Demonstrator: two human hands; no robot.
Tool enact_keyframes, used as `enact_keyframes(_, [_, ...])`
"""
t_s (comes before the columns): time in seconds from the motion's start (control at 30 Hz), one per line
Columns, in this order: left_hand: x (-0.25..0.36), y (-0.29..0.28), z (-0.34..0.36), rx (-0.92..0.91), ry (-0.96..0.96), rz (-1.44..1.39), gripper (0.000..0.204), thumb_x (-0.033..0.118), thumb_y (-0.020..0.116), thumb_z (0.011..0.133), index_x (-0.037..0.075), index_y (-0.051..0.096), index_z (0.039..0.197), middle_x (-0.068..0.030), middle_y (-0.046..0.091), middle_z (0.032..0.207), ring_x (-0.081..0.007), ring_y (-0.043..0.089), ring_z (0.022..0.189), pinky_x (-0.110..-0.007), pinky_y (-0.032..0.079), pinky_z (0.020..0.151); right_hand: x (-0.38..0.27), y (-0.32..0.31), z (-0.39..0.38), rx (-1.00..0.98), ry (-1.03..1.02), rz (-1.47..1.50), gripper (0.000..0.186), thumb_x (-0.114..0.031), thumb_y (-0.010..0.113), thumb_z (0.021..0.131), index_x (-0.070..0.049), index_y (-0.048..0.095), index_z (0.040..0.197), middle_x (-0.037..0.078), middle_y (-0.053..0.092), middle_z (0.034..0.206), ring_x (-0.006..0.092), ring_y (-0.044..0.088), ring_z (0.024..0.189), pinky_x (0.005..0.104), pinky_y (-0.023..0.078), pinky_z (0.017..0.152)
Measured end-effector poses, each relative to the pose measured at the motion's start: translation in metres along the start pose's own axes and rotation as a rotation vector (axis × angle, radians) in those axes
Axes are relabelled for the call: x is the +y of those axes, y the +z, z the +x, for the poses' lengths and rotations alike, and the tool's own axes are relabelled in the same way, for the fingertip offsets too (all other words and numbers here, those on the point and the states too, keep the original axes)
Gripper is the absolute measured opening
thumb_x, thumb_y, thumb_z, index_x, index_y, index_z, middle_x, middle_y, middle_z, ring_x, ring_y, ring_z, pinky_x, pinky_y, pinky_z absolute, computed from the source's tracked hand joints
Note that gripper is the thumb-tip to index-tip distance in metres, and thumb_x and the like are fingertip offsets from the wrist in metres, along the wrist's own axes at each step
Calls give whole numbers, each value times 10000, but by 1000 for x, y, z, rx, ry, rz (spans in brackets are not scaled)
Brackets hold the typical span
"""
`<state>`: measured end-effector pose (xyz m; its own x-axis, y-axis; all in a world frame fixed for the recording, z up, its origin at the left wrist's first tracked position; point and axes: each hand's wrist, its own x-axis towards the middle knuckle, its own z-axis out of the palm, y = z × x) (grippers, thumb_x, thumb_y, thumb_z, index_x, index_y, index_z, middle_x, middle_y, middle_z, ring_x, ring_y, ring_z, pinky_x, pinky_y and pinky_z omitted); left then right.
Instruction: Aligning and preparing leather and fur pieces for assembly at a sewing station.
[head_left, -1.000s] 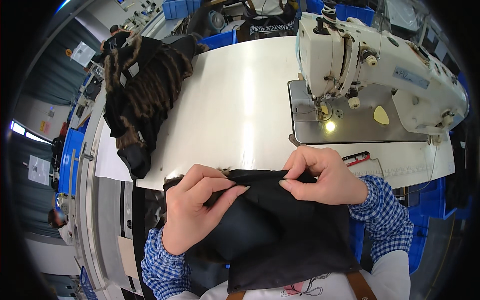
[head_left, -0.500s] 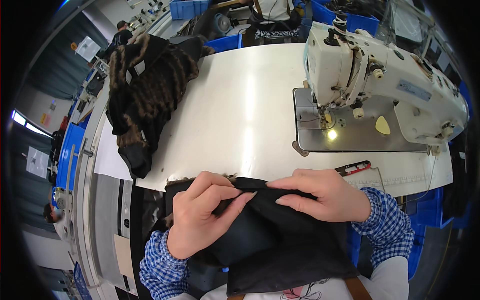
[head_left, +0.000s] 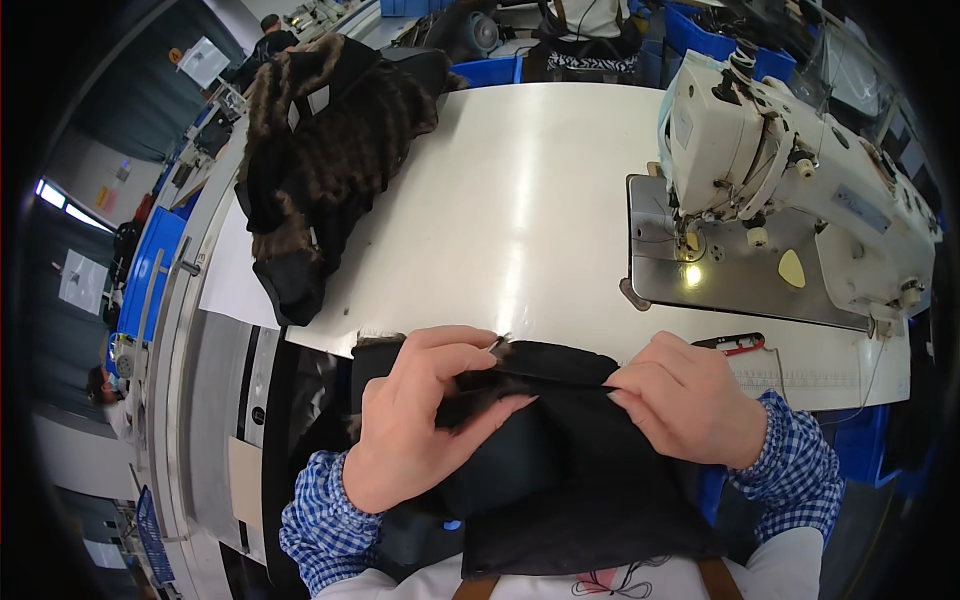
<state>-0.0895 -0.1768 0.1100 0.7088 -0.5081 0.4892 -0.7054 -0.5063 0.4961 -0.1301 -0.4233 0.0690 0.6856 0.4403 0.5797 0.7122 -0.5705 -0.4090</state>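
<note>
A black garment piece (head_left: 570, 470) with some brown fur hangs over the table's front edge and down across my lap. My left hand (head_left: 420, 410) curls around its upper edge, thumb below and fingers above, at a spot where fur shows. To the right, my right hand (head_left: 690, 400) pinches the folded edge of the cloth between thumb and fingers. Between the two hands a fold of the black cloth stands slightly raised. A red and black pair of thread snips (head_left: 738, 344) lies on the table just beyond my right hand.
A white sewing machine (head_left: 780, 150) stands at the right on its metal plate. At the far left of the white table (head_left: 480, 220) lies a heap of dark garments with brown fur (head_left: 340, 150). Blue bins (head_left: 490, 72) stand behind the table; a ruler strip (head_left: 810, 380) runs along its front.
My right hand has moved a little right and turned from straight fingers to a tighter pinch. My left hand's fingers have spread from its thumb around the edge. The whole view has shifted slightly.
</note>
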Motion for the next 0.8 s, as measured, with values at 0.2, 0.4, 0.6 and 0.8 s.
enact_keyframes(0.2, [-11,-3,-23,52,120,143,371,49,883,664,51,644,949,-106,597,1031,-166,597,682,-236,489,569,12,2,-7,17,-9,-65,201,-16,742,748,-22,619,908,69,568,757,220,558,625,310,462,528])
enact_keyframes(0.4, [-22,4,-37,66,521,339,272,38,761,656,-5,696,917,-78,536,879,-213,573,690,-267,478,535,15,4,-10,27,-111,-209,219,-26,740,748,-16,627,936,64,564,727,210,542,602,306,436,504])
enact_keyframes(0.6, [-37,14,-42,149,702,399,260,-11,752,634,-11,694,888,-87,527,882,-206,560,725,-256,447,513,22,7,-12,60,-186,-329,260,-38,745,748,-8,639,983,61,546,692,203,524,572,307,425,489])
enact_keyframes(0.8, [-43,9,-39,114,691,304,291,9,777,629,-19,690,905,-112,589,915,-211,574,689,-262,451,505,29,12,-13,-10,-31,-143,169,-54,732,800,-54,645,945,48,588,688,199,561,532,305,426,471])
